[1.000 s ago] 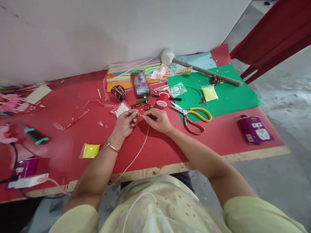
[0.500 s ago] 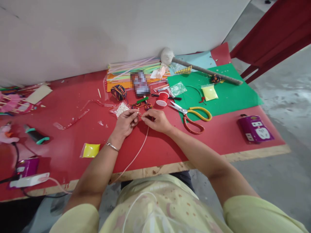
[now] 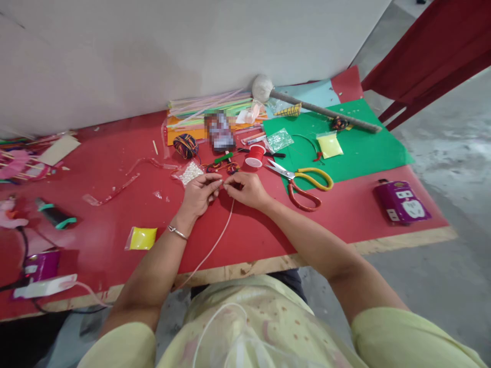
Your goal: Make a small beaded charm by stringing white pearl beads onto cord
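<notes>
Thin pale pink cord [image 3: 215,244], held at its upper end above the middle of the red-covered counter [image 3: 115,220], running down from the hands and off the near wooden edge toward the person's lap. Right hand [image 3: 247,189]: fingers closed in a pinch on the cord's end. Left hand [image 3: 199,193], with a metal bangle at the wrist: fingers pinched together, tips meeting those of the right hand; whether they grip the cord itself or a small bead is too small to tell. Just beyond the left hand, a clear bag of white beads [image 3: 191,173]; beyond the hands, a tangle of multicoloured thread [image 3: 220,166] and a small red spool [image 3: 255,156]. To the right of the right hand, large scissors with yellow and red handles [image 3: 303,185], blades open, lying partly on a green paper sheet [image 3: 364,148]. On that sheet, a small bag of yellow powder [image 3: 330,145] and a grey stick with a white wrapped end [image 3: 318,108]. Near the right counter edge, a purple power socket block [image 3: 401,202]. Left of the left forearm, well apart, a second yellow bag [image 3: 141,238]. Against the white wall, a ball of dark multicoloured yarn [image 3: 185,145] and a stack of coloured paper and straws [image 3: 207,110]
</notes>
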`<action>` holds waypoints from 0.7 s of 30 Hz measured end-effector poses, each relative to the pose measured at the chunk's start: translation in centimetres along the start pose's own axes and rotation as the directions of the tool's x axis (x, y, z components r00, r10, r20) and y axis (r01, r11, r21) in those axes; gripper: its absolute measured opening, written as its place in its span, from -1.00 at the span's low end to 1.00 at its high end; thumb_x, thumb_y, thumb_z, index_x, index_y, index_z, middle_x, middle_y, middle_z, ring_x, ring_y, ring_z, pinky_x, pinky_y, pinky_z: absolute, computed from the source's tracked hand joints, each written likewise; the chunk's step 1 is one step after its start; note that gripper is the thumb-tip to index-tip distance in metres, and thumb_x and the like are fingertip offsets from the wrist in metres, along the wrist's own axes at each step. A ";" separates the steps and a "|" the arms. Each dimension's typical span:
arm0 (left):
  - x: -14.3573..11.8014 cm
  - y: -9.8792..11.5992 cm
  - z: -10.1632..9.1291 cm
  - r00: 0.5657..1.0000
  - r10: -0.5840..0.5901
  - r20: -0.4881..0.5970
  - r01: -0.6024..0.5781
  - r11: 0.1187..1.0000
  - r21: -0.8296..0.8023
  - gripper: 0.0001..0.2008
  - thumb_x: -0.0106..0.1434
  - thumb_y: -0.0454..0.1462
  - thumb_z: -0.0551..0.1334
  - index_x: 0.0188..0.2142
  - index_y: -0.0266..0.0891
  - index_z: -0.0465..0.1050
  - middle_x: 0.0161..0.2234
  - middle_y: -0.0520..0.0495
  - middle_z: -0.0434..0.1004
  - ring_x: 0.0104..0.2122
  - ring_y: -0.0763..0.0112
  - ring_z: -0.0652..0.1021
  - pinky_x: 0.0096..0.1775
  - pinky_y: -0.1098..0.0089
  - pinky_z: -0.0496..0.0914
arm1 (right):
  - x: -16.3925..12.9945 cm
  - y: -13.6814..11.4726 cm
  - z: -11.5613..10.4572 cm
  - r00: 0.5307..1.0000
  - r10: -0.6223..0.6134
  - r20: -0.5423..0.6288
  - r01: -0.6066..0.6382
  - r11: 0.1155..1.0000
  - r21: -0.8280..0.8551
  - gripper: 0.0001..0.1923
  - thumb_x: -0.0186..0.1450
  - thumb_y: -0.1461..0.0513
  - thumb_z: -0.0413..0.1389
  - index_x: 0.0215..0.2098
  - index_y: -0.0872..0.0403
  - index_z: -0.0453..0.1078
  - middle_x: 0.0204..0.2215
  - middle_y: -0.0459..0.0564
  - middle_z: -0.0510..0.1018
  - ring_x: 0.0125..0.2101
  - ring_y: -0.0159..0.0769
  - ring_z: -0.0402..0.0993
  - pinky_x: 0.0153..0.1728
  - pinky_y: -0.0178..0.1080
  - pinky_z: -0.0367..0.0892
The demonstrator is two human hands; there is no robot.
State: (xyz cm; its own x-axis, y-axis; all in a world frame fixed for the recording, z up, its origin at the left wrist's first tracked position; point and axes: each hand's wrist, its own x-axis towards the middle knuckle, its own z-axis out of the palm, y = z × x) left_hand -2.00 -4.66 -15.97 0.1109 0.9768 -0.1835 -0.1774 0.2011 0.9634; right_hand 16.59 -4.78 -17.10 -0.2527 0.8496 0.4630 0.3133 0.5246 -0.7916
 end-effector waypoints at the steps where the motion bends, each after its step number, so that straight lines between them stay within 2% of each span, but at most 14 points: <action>1: 0.0 -0.1 0.0 1.000 0.011 -0.005 -0.010 1.000 0.023 -0.73 0.03 -0.24 0.51 -0.26 -0.26 0.60 -0.64 0.09 0.42 -0.70 0.60 0.34 -0.68 0.58 0.14 | 0.0 0.0 0.0 1.000 -0.002 0.004 0.002 1.000 -0.007 -0.89 0.28 0.27 0.17 -0.33 0.12 0.56 -0.46 -0.07 0.59 -0.48 -0.43 0.43 -0.39 -0.35 0.27; 5: -0.2 -0.5 -0.1 0.996 0.087 -0.029 -0.083 0.989 0.124 -0.78 0.07 -0.21 0.49 -0.32 -0.26 0.61 -0.65 0.07 0.44 -0.72 0.60 0.32 -0.67 0.55 0.15 | -0.1 0.0 -0.1 0.999 0.025 -0.025 -0.026 0.998 -0.049 -0.90 0.27 0.24 0.20 -0.29 0.11 0.53 -0.41 -0.05 0.60 -0.46 -0.41 0.43 -0.40 -0.35 0.29; 8: -0.5 -0.4 0.1 0.992 0.123 -0.032 -0.113 0.969 0.220 -0.78 0.10 -0.17 0.47 -0.31 -0.25 0.62 -0.65 0.07 0.42 -0.71 0.59 0.32 -0.66 0.53 0.16 | 0.0 0.1 -0.4 0.999 -0.006 -0.041 0.005 0.999 -0.040 -0.71 0.23 0.23 0.25 -0.08 0.10 0.50 -0.18 0.02 0.63 -0.45 -0.42 0.44 -0.38 -0.33 0.36; 10: -0.7 -0.2 0.2 0.992 0.118 -0.036 -0.104 0.955 0.277 -0.77 0.13 -0.14 0.45 -0.32 -0.25 0.62 -0.66 0.08 0.40 -0.72 0.59 0.31 -0.65 0.51 0.16 | 0.1 0.4 -0.6 0.999 -0.053 -0.011 0.052 0.999 -0.013 -0.63 0.24 0.24 0.25 0.03 0.09 0.47 -0.08 0.06 0.62 -0.38 -0.38 0.52 -0.29 -0.31 0.43; 13: -0.9 -0.2 0.2 0.993 0.111 -0.041 -0.091 0.938 0.334 -0.76 0.15 -0.11 0.44 -0.35 -0.25 0.60 -0.67 0.09 0.38 -0.72 0.57 0.30 -0.65 0.50 0.15 | 0.0 0.8 -0.7 0.995 -0.091 0.038 0.092 0.996 -0.021 -0.73 0.32 0.24 0.20 -0.01 0.08 0.50 -0.12 0.06 0.65 -0.21 -0.28 0.59 -0.17 -0.27 0.45; 16: -0.8 -0.3 0.1 0.991 0.113 -0.073 -0.083 0.940 0.330 -0.77 0.14 -0.12 0.44 -0.38 -0.25 0.60 -0.69 0.10 0.35 -0.73 0.58 0.27 -0.66 0.48 0.11 | -0.1 0.7 -0.6 0.993 -0.090 0.076 0.094 0.994 -0.053 -0.82 0.38 0.26 0.12 -0.12 0.07 0.55 -0.22 0.02 0.66 -0.23 -0.28 0.59 -0.18 -0.26 0.44; 18: -0.7 -0.6 -0.1 0.986 0.128 -0.108 -0.093 0.956 0.279 -0.78 0.13 -0.12 0.45 -0.40 -0.23 0.58 -0.69 0.12 0.31 -0.73 0.58 0.24 -0.66 0.48 0.08 | -0.1 0.4 -0.7 0.996 -0.060 0.059 0.064 0.994 -0.084 -0.83 0.34 0.28 0.14 -0.15 0.08 0.56 -0.25 0.02 0.66 -0.28 -0.28 0.58 -0.21 -0.26 0.43; 21: -0.7 -0.9 -0.2 0.976 0.179 -0.124 -0.145 0.959 0.242 -0.79 0.15 -0.12 0.43 -0.42 -0.21 0.55 -0.68 0.14 0.27 -0.71 0.57 0.23 -0.64 0.46 0.08 | -0.1 0.0 -0.7 1.000 -0.024 -0.005 0.024 0.995 -0.102 -0.67 0.25 0.27 0.23 0.00 0.09 0.52 -0.07 0.09 0.63 -0.23 -0.24 0.58 -0.21 -0.25 0.45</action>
State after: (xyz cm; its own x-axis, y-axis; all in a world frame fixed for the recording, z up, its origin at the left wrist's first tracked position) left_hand -2.17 -5.53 -16.71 -0.0450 0.9985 -0.0305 0.0509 0.0328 0.9982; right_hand 17.26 -4.81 -16.91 -0.2558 0.8367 0.4842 0.3988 0.5476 -0.7356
